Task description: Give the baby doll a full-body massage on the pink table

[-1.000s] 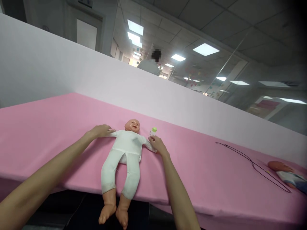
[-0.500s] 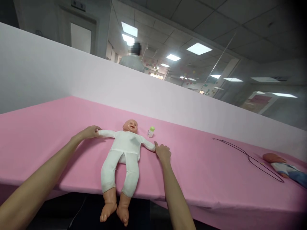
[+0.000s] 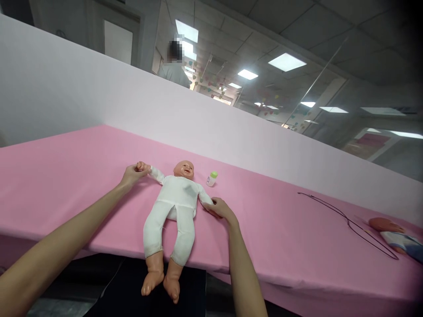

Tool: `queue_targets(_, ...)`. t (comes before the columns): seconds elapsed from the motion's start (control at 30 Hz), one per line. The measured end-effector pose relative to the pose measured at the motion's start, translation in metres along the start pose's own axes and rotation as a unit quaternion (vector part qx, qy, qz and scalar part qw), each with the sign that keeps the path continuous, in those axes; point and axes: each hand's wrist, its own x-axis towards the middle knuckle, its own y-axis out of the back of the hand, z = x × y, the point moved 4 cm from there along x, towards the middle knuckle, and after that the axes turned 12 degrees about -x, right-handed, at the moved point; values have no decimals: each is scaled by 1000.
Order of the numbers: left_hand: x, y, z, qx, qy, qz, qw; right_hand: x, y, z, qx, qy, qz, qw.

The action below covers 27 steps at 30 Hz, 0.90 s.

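"Lying face up between the two hands is the doll in white (image 3: 180, 193), yes?"

"Yes, with its head farther out than the right hand and its bare feet nearer the wearer than either hand, jutting past the table's near edge."

"What is the left hand (image 3: 132, 175) doing?"

"Grasping the doll's bare hand between thumb and fingers. That small arm slants outward to meet it; whether it is lifted off the pink cover (image 3: 264, 229), I can't tell."

"And the right hand (image 3: 222, 208)?"

"Curled round the end of the other sleeve, thumb on top. The doll's hand there is mostly hidden under the fingers."

"Anything close by?"

"A small bottle (image 3: 212, 179) with a green cap, just beyond the right hand and beside the doll's head. Neither hand touches it."

"Farther off?"

"Well to the right of the right hand, a thin black cord (image 3: 346, 219) lies in a long loop, and past it a second doll (image 3: 393, 235) in white and blue."

"Beyond both hands?"

"A white partition (image 3: 198, 119) crosses behind the table, with a person (image 3: 175, 75) in a pale top on its far side."
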Motion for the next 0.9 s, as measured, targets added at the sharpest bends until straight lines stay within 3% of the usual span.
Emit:
queue_targets(0.13, -4, -7, 2, 38, 1, -19, 999, -11, 6, -4, 36, 28, -74, 996)
queue_targets(0.37, -8, -13, -6, -32, 10, -37, 999, -24, 29, 2, 174, 47, -51, 982)
queue_targets(0.57, -6, -8, -13, -26, -11, -8, 1000, -18, 41, 18, 366, -4, 71, 928)
queue_targets(0.73, -11, -13, -9, -61, 5, 21, 998, 7, 27, 28, 470, -2, 216, 856)
queue_targets(0.8, -13, -15, -8, -74, 11, 21, 997, 17, 11, 24, 472, -9, 241, 848)
queue_targets(0.9, -15, -18, -8, -83, 16, 15, 996, 25, -10, 9, 439, 6, 240, 866)
